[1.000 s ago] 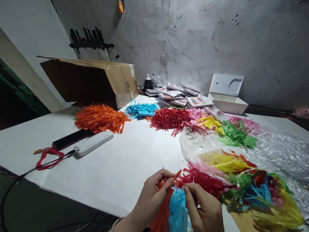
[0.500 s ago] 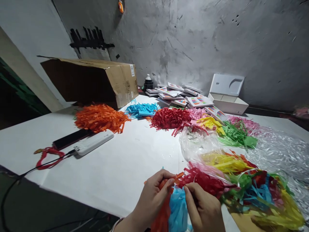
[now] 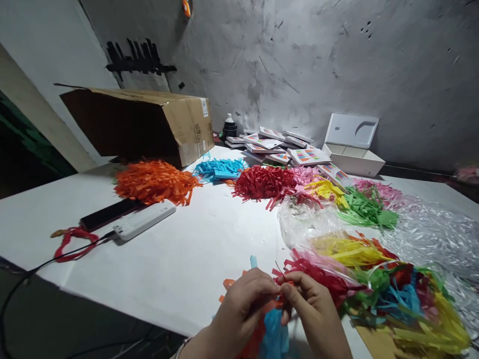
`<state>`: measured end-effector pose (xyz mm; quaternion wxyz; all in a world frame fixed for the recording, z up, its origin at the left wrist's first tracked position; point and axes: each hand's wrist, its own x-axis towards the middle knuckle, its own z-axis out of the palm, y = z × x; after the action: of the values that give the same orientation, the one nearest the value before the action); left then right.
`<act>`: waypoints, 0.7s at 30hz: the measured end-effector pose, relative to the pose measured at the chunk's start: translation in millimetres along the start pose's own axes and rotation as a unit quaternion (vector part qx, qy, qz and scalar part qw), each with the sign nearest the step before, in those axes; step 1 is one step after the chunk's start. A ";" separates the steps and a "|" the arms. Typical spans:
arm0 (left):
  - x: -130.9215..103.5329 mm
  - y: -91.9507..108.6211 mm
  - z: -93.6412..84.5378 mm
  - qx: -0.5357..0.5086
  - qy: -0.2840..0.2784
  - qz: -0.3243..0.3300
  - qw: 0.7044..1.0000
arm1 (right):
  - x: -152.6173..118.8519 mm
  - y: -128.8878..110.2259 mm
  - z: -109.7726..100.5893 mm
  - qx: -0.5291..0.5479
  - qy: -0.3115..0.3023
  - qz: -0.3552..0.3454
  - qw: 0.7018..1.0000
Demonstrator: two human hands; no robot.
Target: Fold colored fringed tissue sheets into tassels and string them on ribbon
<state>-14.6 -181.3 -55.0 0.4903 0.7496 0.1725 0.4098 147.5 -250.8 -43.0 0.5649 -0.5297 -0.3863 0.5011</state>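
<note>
Near the front edge of the table, my left hand [image 3: 243,306] is closed on an orange tissue tassel [image 3: 254,341], partly hidden behind the fingers. My right hand [image 3: 312,309] pinches at the tassel's top, its fingertips touching those of my left hand. A thin dark strand stands up above the fingertips. Blue tissue strips [image 3: 275,331] hang below both hands, beside the orange ones. Red tassels [image 3: 318,279] lie just behind my right hand.
An open cardboard box [image 3: 187,127], orange tassels [image 3: 155,182], a white power strip [image 3: 144,219] and a dark phone [image 3: 108,214] are at left. Flat packs [image 3: 307,157] and a white box [image 3: 354,162] stand behind. Clear plastic [image 3: 434,234] and mixed tassels [image 3: 407,299] lie right.
My hands have come together, my right fingertips now meeting the left ones. The left hand has turned over the orange tassel, and more orange and blue strip ends show behind it.
</note>
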 end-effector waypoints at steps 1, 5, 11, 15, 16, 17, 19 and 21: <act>1.0 1.6 -2.0 0.002 -0.007 -0.006 1.000 | 0.3 0.3 -0.7 -0.002 -0.007 -0.006 1.000; 7.5 10.7 -9.1 -0.037 -0.017 -0.096 0.995 | -2.9 2.6 -0.3 -0.064 0.006 -0.065 0.996; 23.8 16.4 -2.9 -0.018 0.032 -0.094 0.995 | -3.8 4.9 3.5 -0.274 0.003 -0.204 0.940; 52.8 11.5 -12.9 -0.223 0.208 -0.132 0.943 | 5.9 2.7 -26.3 -0.449 0.053 -0.286 0.845; 62.4 10.5 -20.0 -0.290 0.249 -0.150 0.912 | 9.2 1.8 -41.1 -0.501 0.062 -0.296 0.811; 72.1 9.8 -28.7 -0.343 0.279 -0.162 0.882 | 12.3 0.6 -58.7 -0.551 0.072 -0.298 0.776; 89.4 9.8 -49.5 -0.388 0.315 -0.158 0.852 | 17.1 -3.1 -100.0 -0.641 0.081 -0.296 0.703; 100.9 11.4 -71.3 -0.405 0.354 -0.136 0.832 | 18.8 -9.4 -145.0 -0.664 0.107 -0.289 0.681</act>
<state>-11.1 -77.6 13.1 0.7061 0.2572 0.2530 0.6094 293.0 -262.5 -55.9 0.2186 -0.6779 -0.6888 -0.1352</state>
